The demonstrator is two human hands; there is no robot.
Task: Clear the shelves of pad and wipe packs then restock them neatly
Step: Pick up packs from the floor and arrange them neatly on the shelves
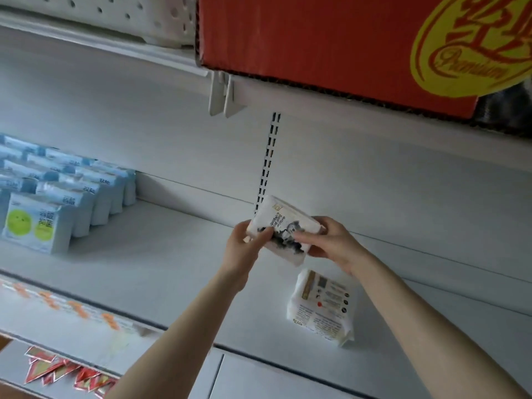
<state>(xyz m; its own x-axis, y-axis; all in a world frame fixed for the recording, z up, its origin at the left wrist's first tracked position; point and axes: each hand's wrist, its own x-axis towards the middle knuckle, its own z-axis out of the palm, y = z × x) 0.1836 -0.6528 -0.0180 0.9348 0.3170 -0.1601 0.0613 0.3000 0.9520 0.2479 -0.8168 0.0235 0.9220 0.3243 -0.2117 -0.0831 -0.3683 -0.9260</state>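
A white pack with black print [283, 226] is held in the air above the white shelf [172, 260], tilted. My left hand [246, 246] grips its left end and my right hand [331, 241] grips its right end. Below it a second white pack [322, 306] lies flat on the shelf near the front edge. At the left of the shelf stand several light blue packs [57, 197] in neat rows, the front one with green circles.
A red cardboard box with a yellow logo [345, 44] sits on the shelf above, overhanging its edge. A slotted upright [269, 159] runs down the back panel. Red price tags [69, 372] hang on the lower front rail.
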